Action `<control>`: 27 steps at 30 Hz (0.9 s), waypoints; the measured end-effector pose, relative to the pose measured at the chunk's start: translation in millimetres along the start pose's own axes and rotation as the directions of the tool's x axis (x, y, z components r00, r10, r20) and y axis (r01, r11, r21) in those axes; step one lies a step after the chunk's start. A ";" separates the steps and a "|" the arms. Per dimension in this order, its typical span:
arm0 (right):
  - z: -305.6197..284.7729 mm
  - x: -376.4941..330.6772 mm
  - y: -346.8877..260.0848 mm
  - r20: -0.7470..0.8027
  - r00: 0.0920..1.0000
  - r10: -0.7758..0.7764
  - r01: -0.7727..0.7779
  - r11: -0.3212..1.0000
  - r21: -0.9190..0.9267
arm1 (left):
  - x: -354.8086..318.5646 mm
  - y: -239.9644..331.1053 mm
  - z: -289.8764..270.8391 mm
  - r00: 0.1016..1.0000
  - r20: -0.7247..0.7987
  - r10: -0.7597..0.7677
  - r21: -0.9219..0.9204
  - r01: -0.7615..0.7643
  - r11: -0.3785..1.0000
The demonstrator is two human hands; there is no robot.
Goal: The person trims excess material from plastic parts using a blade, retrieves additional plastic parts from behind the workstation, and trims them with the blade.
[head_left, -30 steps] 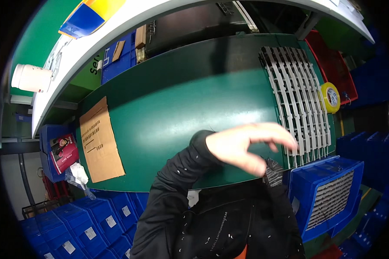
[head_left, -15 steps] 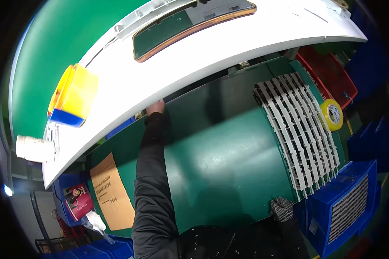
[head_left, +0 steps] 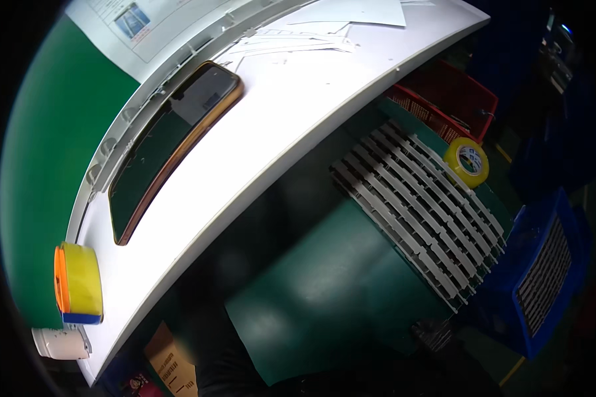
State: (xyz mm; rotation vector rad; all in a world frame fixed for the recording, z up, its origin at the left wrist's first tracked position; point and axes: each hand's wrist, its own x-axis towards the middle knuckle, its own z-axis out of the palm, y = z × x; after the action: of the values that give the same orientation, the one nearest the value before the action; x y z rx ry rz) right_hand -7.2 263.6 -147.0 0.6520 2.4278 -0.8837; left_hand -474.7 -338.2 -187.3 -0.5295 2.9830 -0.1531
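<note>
Grey strips (head_left: pixel 425 228) lay in parallel rows at the right end of the green table (head_left: pixel 311 298), apparently aligned for order. The gloved right hand (head_left: pixel 432 334) was near their lower ends, its grip impossible to tell; the left hand did not show. Bare table opened leftward; a white shelf (head_left: pixel 291 99) overhung the far edge.
</note>
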 end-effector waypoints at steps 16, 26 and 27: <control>-2.0 16.7 2.8 0.166 0.971 -0.170 0.157 0.984 0.089 | -64.2 307.3 -59.0 0.889 -0.227 0.397 -0.420 -0.457 0.784; -21.7 8.9 -7.2 0.226 0.954 -0.199 0.108 0.926 0.361 | -152.0 221.7 -61.7 0.837 -0.156 0.524 -0.399 -0.539 0.742; -22.9 8.1 -8.9 0.230 0.952 -0.203 0.105 0.920 0.378 | -171.9 197.7 -47.5 0.822 -0.152 0.549 -0.443 -0.553 0.705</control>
State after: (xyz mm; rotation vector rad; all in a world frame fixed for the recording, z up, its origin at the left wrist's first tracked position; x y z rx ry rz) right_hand -24.6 275.4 -132.0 0.4316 2.1128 -1.4123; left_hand -386.8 -89.9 -148.4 0.3703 3.0148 0.6386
